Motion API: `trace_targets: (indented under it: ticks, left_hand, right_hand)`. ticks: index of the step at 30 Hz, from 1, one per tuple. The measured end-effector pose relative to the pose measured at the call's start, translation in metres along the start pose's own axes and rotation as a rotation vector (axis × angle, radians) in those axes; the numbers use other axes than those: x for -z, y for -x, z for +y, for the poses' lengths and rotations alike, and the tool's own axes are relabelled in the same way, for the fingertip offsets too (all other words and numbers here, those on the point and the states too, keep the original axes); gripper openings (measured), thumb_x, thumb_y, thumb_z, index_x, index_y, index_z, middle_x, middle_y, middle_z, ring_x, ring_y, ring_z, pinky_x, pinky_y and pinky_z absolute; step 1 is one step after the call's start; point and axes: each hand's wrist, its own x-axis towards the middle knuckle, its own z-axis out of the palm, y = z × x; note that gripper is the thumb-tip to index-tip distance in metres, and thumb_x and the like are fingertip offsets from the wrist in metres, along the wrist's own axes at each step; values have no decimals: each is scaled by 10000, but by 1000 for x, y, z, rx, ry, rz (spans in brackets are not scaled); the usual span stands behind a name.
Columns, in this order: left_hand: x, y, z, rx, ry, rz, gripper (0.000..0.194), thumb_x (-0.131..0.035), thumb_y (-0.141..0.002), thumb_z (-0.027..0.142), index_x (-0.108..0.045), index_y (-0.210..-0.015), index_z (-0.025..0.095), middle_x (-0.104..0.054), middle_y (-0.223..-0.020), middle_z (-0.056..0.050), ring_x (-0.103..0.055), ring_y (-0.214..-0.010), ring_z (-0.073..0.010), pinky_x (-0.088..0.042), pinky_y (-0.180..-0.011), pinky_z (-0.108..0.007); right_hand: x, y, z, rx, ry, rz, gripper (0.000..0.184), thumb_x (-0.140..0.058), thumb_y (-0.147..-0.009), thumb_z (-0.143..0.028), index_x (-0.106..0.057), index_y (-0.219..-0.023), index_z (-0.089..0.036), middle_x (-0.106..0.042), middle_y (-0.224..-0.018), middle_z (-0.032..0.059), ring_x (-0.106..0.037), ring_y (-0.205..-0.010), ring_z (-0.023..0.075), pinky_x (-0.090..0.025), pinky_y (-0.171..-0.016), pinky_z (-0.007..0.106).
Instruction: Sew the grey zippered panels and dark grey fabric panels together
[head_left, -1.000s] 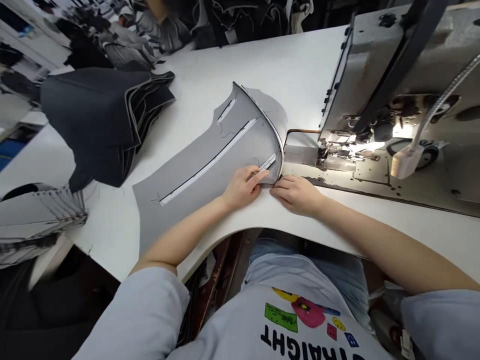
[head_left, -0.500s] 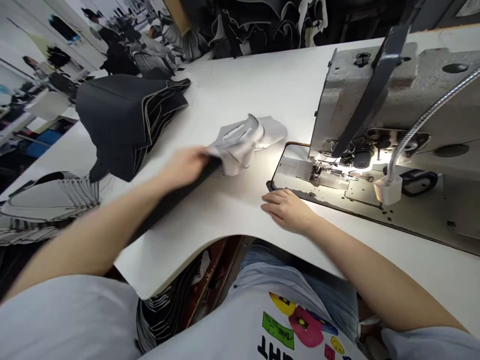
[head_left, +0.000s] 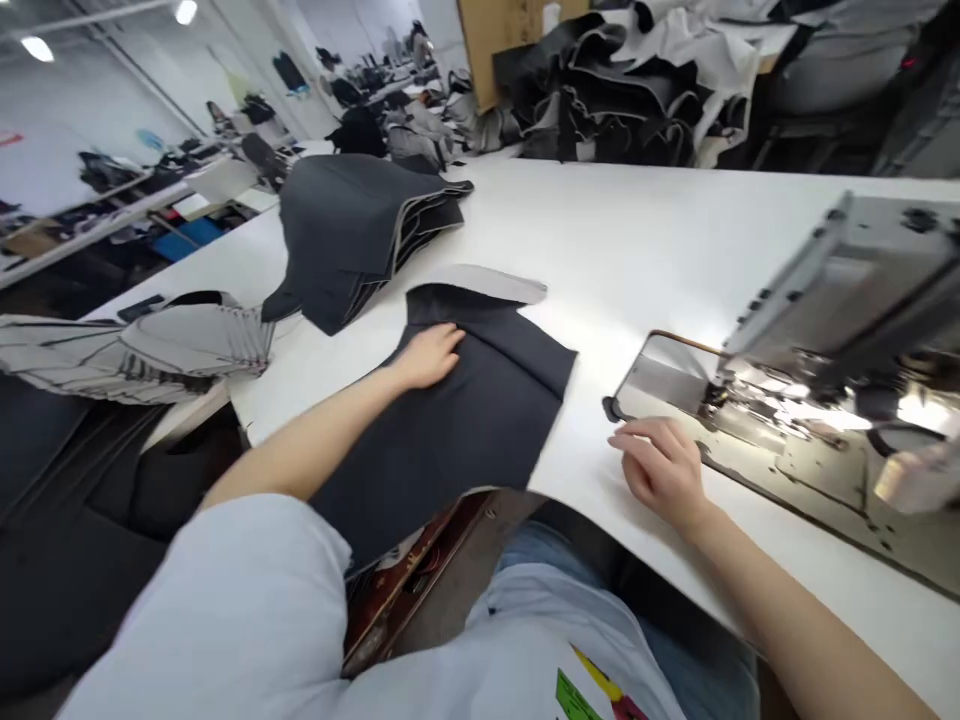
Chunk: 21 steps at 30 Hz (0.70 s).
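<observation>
A dark fabric piece [head_left: 472,400] lies spread on the white table, with a grey flap [head_left: 480,280] along its far edge. Its near part hangs over the table's curved front edge. On its upper left rests my left hand [head_left: 431,357], palm down, fingers laid out on the cloth. My right hand [head_left: 664,470] is to the right of the fabric, just in front of the sewing machine's bed [head_left: 795,470]. Its fingers are loosely bent and nothing shows in them. The sewing machine [head_left: 862,290] has its lamp lit over the needle area and looks blurred.
A stack of dark fabric pieces [head_left: 352,225] sits at the table's far left. Sewn grey pieces [head_left: 187,345] hang over the left edge. Behind the white table [head_left: 637,240] are heaped dark and light scraps [head_left: 630,90]. People and workbenches appear in the far background.
The dark fabric, earlier bunched with its grey underside up under my left hand, now lies flat, dark side up. My right hand has lifted and curled slightly. The view has shifted left and up.
</observation>
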Motion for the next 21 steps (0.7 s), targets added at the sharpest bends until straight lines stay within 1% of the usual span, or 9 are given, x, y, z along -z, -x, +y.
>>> trace_targets:
  ticks: [2,5,7,10,13,16,17,19,21]
  left_hand:
    - [-17,-8,11,26,52,-50,609,-323,-1003,389,-354,-1522,72,-294,-1612,-221,-305,-1497,-326,-303,-1198,-510]
    - [-23,-26,6,-1,208,-147,648,-291,-1022,444,-200,-1598,161,-95,-1683,-136,-85,-1562,-297,-110,-1262,-510]
    - [-22,-35,-16,45,251,-173,644,-292,-1025,473,-185,-1605,214,-64,-1691,-102,-32,-1565,-302,-68,-1261,-530]
    - [-20,-32,-76,240,174,-96,601,-397,-1004,423,-342,-1554,187,-102,-1686,-122,-58,-1561,-329,-73,-1261,-538]
    - [-13,4,-156,577,45,151,486,-471,-966,228,-481,-1440,127,-152,-1676,-134,-104,-1556,-307,-86,-1266,-524]
    - [2,69,-229,1129,25,405,436,-389,-1011,137,-373,-1436,40,-330,-1597,-189,-216,-1505,-281,-159,-1224,-605]
    - [8,92,-247,1237,35,425,406,-337,-1033,126,-335,-1413,-18,-430,-1518,-221,-284,-1461,-276,-191,-1192,-649]
    - [19,132,-271,1279,60,390,349,-228,-1052,106,-371,-1304,-89,-614,-1284,-226,-432,-1335,-267,-264,-1118,-696]
    - [29,159,-279,1167,82,329,441,-133,-1062,161,-490,-1144,-84,-693,-1045,-187,-540,-1194,-272,-339,-1044,-686]
  right_hand:
    - [-15,-12,-13,30,14,-108,318,-520,-889,-87,-710,-1095,-238,-728,-1097,108,-646,-1058,252,-508,-884,421]
    - [-56,-27,-25,39,86,-425,373,-494,-964,-266,-645,-1303,-233,-618,-1392,128,-529,-1325,321,-411,-1075,565]
    - [-86,-34,-25,-18,149,-565,439,-430,-995,-337,-584,-1392,-233,-540,-1487,112,-474,-1388,328,-381,-1107,591]
    - [-117,-43,-17,-103,201,-621,477,-348,-1014,-356,-548,-1431,-238,-484,-1539,81,-420,-1436,317,-371,-1135,572]
    - [-128,-47,-8,-140,200,-586,497,-307,-1022,-385,-558,-1414,-210,-488,-1534,93,-401,-1449,325,-384,-1132,569]
    - [-129,-47,-3,-141,159,-574,504,-304,-1020,-416,-559,-1393,-194,-494,-1525,107,-379,-1463,331,-388,-1132,575]
    - [-129,-47,-3,-142,148,-572,503,-307,-1017,-423,-560,-1387,-194,-498,-1521,108,-376,-1465,332,-386,-1135,577]
    - [-128,-47,-4,-155,146,-568,499,-311,-1013,-426,-563,-1379,-198,-503,-1517,106,-377,-1465,334,-380,-1142,581]
    - [-129,-49,-6,-162,156,-567,491,-314,-1015,-417,-571,-1372,-197,-503,-1517,106,-382,-1463,332,-377,-1149,576]
